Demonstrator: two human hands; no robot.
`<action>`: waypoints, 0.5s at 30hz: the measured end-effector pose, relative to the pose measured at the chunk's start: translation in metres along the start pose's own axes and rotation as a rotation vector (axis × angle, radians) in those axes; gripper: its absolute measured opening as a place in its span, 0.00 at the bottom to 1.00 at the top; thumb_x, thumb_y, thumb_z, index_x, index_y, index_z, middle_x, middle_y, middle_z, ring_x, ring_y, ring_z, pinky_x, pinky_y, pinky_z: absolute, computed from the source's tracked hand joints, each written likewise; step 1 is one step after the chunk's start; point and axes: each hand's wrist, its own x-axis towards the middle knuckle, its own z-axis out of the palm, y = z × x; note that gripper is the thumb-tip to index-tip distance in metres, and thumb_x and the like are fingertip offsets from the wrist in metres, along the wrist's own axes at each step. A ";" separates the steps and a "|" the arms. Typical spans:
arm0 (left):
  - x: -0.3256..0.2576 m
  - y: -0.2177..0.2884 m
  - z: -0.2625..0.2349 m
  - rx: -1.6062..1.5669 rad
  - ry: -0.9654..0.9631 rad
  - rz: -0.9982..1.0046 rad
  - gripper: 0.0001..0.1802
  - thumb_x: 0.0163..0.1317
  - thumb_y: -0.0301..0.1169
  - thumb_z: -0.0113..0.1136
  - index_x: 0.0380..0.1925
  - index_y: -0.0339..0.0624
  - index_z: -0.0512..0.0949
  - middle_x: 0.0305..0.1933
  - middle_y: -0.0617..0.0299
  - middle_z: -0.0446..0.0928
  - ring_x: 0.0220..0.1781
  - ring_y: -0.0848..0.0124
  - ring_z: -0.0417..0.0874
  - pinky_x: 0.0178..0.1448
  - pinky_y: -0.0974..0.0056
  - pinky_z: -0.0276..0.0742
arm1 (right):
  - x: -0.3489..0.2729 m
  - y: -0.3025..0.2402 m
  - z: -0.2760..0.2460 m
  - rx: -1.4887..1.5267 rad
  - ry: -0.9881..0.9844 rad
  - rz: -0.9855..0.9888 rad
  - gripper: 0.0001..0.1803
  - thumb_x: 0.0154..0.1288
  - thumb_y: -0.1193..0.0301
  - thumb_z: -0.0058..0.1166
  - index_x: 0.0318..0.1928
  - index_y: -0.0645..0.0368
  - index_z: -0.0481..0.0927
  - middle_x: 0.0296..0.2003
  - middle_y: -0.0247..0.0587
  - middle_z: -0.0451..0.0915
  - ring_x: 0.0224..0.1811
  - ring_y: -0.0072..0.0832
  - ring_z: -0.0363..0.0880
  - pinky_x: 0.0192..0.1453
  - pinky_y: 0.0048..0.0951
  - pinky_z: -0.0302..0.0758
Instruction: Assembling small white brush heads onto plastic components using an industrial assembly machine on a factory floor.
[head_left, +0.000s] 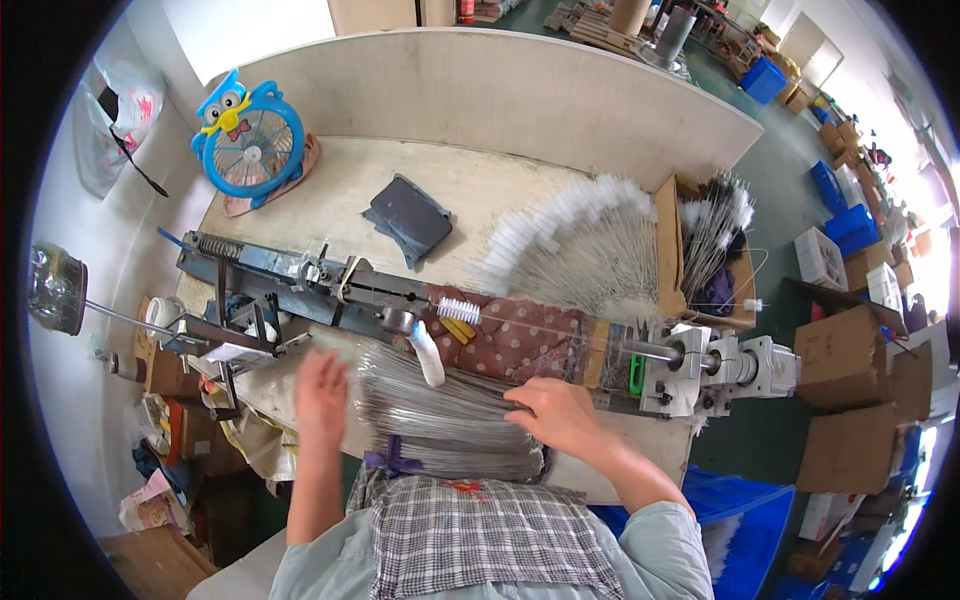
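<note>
A thick bundle of thin metal wires (440,415) lies along the bench's near edge, in front of my body. My right hand (560,410) is at its right end, thumb and fingers pinched on wire there. My left hand (322,392), smeared by motion, hovers by the bundle's left end; its fingers do not show clearly. Beyond the wires is a long metal twisting machine (350,285). A white-bristled brush (460,311) is at its middle, its thin stem running right toward the spindle (655,350). A white curved handle (427,355) sticks out toward me.
Finished white-tipped brushes (570,240) fan out at the back right, beside a cardboard box (672,240) of more brushes. A blue fan (250,150) stands back left, and a dark flat case (410,215) lies mid-bench. A spotted cloth (530,345) covers part of the machine. A blue bin (750,520) is lower right.
</note>
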 end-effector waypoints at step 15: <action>0.082 0.050 -0.174 -0.040 0.507 0.231 0.25 0.56 0.53 0.62 0.42 0.45 0.75 0.35 0.65 0.78 0.37 0.75 0.78 0.41 0.71 0.73 | 0.010 0.003 0.000 -0.144 -0.136 0.050 0.08 0.59 0.64 0.53 0.32 0.53 0.82 0.31 0.36 0.80 0.37 0.37 0.80 0.38 0.38 0.76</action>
